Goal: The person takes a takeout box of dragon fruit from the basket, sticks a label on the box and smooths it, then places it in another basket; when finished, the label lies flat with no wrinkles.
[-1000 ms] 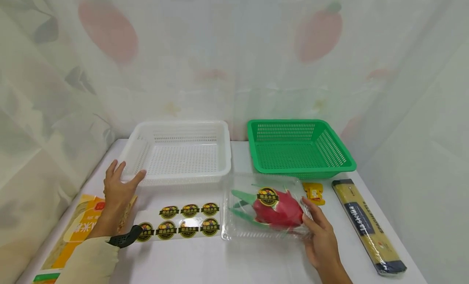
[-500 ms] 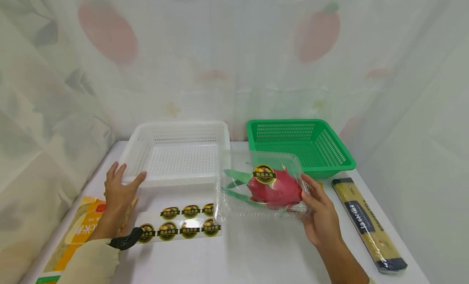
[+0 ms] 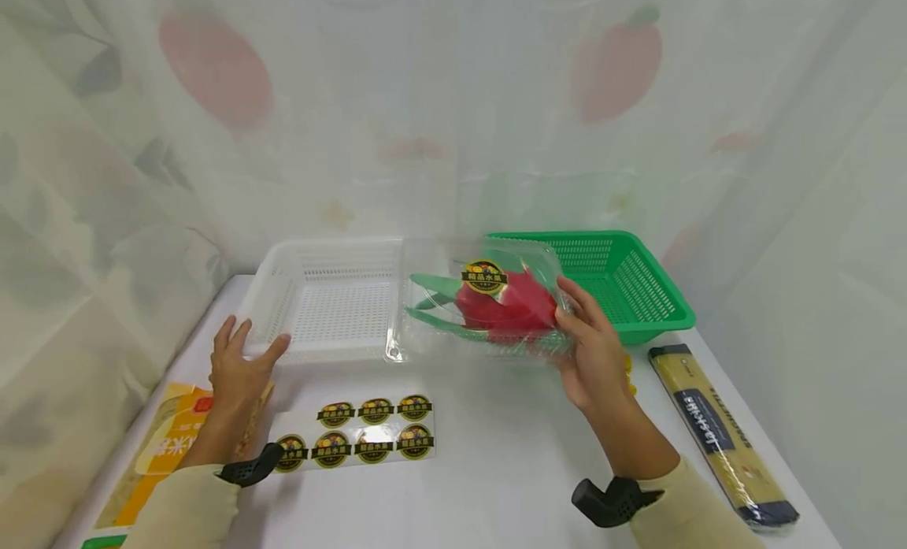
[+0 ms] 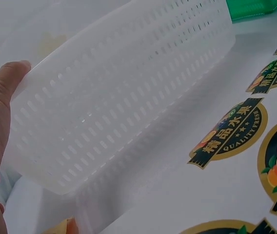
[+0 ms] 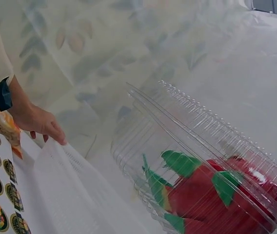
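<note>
My right hand (image 3: 598, 352) grips the right edge of a clear plastic clamshell box (image 3: 425, 336), thumb in front. Inside lies a red dragon fruit (image 3: 506, 305) with green leafy tips, and a black-and-gold round sticker (image 3: 485, 277) is on the lid. The box is raised in front of the white basket's right end and the green basket's left part, hiding some of both. At the white basket's (image 3: 326, 352) front left corner, my left hand (image 3: 241, 372) holds the rim, its thumb on the front side (image 4: 11, 78) in the left wrist view.
Below the baskets lies a sheet of round stickers (image 3: 354, 435). A yellow grain packet (image 3: 163, 446) is at the left and a spaghetti pack (image 3: 723, 435) at the right. The green basket (image 3: 638, 297) stands back right, with a small yellow packet (image 3: 630, 376) partly hidden near it.
My right hand has lifted the clamshell box with the dragon fruit off the table, up and leftward toward the white basket. The left hand stays at the white basket's corner.
</note>
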{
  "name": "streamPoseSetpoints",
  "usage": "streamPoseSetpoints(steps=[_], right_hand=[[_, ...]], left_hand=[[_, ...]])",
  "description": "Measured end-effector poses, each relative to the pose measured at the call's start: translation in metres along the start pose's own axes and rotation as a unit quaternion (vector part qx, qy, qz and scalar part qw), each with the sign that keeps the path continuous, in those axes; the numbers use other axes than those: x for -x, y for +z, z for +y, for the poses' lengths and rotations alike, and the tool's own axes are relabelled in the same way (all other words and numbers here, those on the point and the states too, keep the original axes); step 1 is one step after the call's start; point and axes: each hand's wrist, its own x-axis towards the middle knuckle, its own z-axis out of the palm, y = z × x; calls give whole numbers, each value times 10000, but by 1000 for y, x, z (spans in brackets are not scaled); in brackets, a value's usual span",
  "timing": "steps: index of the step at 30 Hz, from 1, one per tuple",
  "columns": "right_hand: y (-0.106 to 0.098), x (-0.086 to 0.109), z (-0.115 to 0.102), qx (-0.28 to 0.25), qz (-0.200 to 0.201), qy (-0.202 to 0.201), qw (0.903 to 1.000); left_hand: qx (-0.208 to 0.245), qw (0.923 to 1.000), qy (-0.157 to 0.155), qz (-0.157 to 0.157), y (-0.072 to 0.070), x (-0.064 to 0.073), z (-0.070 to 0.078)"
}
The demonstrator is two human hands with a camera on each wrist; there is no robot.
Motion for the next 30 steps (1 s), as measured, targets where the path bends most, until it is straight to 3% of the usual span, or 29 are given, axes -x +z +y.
streamPoseSetpoints(steps=[17,30], right_hand=[[54,-52,10,232,137,2,9996],[95,-84,32,311,50,100,9995]], left_hand=[[53,10000,-26,44,1,2,1],[60,9999,33,112,2,2,0]])
